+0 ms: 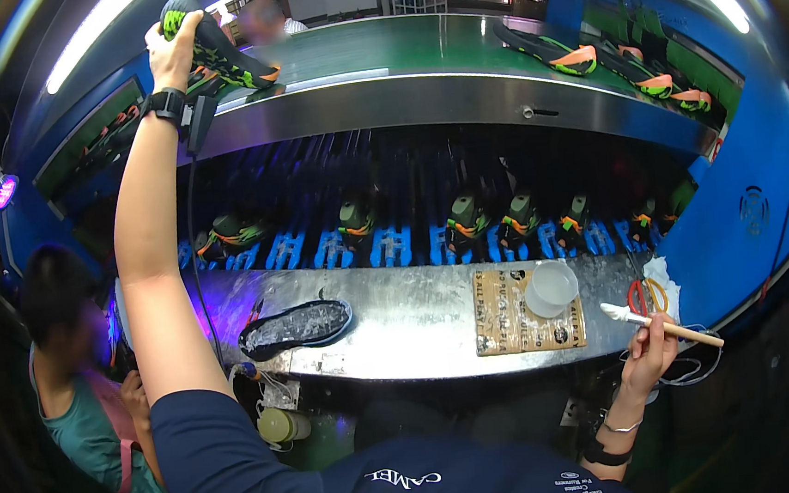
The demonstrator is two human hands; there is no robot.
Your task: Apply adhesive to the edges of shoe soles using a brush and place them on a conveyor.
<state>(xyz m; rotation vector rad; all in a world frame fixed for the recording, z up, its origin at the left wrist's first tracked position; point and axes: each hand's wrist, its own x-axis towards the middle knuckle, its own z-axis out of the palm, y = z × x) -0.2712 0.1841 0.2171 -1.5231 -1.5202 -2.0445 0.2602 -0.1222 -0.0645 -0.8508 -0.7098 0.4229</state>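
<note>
My left hand (174,58) reaches far up to the green conveyor belt, its fingers wrapped round one end of a dark shoe upper (220,54) with green and orange patches. The shoe's other end points right, low over the belt. At the right end of the metal bench, my right hand (651,356) grips a brush (684,330) by its light wooden handle; the bristle end is white and points left. Left of the brush, a translucent round tub (552,289) stands on a printed cardboard sheet (500,320). A shoe sole (297,327), smeared white inside, lies on the bench at left.
Scissors (637,296) and a crumpled white cloth (662,283) lie by the blue machine wall. Several dark shoes (575,61) rest on the belt (379,48); more sit on a lower rack (466,215). A person (76,373) is close at left; another (268,23) is beyond the belt.
</note>
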